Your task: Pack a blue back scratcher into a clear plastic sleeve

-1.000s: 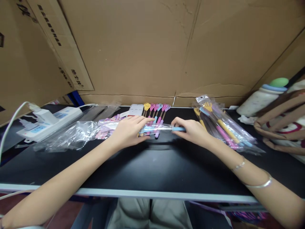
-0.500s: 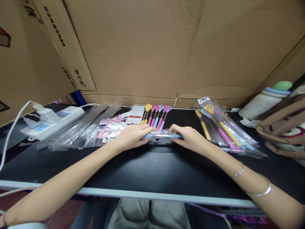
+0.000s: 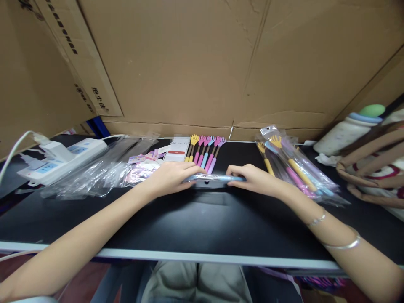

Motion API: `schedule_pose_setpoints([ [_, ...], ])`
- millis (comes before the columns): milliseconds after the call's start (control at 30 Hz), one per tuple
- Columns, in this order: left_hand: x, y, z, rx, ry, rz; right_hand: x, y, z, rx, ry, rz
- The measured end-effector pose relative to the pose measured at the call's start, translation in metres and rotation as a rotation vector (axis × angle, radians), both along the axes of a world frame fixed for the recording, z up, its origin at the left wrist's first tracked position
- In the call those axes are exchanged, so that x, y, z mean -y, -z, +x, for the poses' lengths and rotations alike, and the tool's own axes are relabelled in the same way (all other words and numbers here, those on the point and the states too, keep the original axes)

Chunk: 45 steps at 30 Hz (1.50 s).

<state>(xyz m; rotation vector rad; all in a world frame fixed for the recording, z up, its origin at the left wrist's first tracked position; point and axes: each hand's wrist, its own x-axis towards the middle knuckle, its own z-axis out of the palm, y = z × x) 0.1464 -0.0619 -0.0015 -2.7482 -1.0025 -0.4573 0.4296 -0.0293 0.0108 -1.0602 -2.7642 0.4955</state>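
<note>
A light-blue back scratcher [image 3: 211, 178] in a clear plastic bag lies crosswise between my two hands, just above the black table. My left hand [image 3: 173, 177] is closed around its left end, and my right hand [image 3: 249, 179] pinches the right end. Directly behind it is a row of several back scratchers [image 3: 206, 153] in yellow, pink, blue and purple. To the right lies a pile of bagged back scratchers [image 3: 298, 168]. Loose printed cards [image 3: 142, 166] lie beyond my left hand.
Flat clear bags [image 3: 91, 168] are spread at the left, beside a white power strip [image 3: 63, 160] with plugs and cables. A phone [image 3: 176, 149] showing a timer stands near the cards. At the right are a white bottle [image 3: 347, 132] and a brown-handled bag [image 3: 372, 168]. Cardboard [image 3: 183, 63] walls the back.
The bagged back scratcher has turned slightly and shows more blue along its middle. Both hands keep their hold in nearly the same place. The camera view has shifted a little.
</note>
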Motion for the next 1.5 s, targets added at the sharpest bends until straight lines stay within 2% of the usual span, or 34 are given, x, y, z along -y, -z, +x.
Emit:
schedule_pose_setpoints([
  [267,-0.002,0.004,0.0,-0.004,0.024,0.029,0.009,0.008,-0.015,-0.048,0.021,0.035],
  [500,-0.001,0.002,-0.001,0.024,0.026,0.019,0.004,0.004,-0.009,-0.135,-0.08,0.008],
  [833,-0.001,0.0,-0.003,-0.01,0.001,-0.009,0.002,0.009,-0.005,-0.027,-0.007,0.258],
  [1133,-0.001,0.005,-0.001,0.009,-0.026,-0.015,0.01,0.012,-0.013,-0.029,0.003,0.291],
  [1333,0.003,-0.008,-0.003,-0.013,-0.08,0.04,0.005,0.011,-0.008,-0.084,-0.035,0.306],
  [1500,0.002,-0.022,-0.011,-0.016,-0.147,0.085,-0.006,0.009,0.001,-0.129,0.054,0.289],
])
